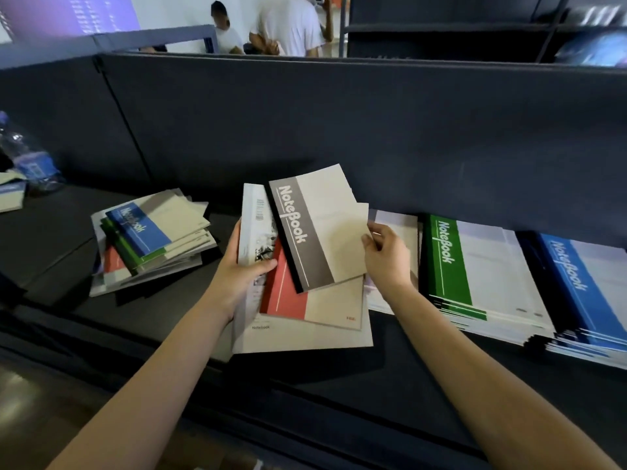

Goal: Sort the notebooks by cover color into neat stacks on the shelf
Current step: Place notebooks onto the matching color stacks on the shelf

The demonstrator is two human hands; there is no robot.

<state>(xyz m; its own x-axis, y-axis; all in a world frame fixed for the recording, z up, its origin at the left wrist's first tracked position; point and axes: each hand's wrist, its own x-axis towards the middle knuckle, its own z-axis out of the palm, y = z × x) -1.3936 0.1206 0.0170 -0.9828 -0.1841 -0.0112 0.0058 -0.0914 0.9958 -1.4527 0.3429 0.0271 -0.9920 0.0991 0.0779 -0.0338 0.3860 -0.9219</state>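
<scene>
My left hand [245,262] grips a fanned bunch of notebooks above the dark shelf [68,239]: a white one with a barcode [255,225], a red-banded one [288,293] and a large pale one [305,337] underneath. A grey-banded notebook [315,228] lies on top, and my right hand [385,252] pinches its right edge. A mixed pile [152,239] with a blue-banded cover on top sits to the left. On the right lie a green stack [475,266] and a blue stack [583,286].
A pale notebook stack [395,239] lies partly hidden behind my right hand. A plastic water bottle [27,157] stands at the far left by the dark back panel [339,130]. People stand beyond the panel. An upper shelf edge overhangs the right stacks.
</scene>
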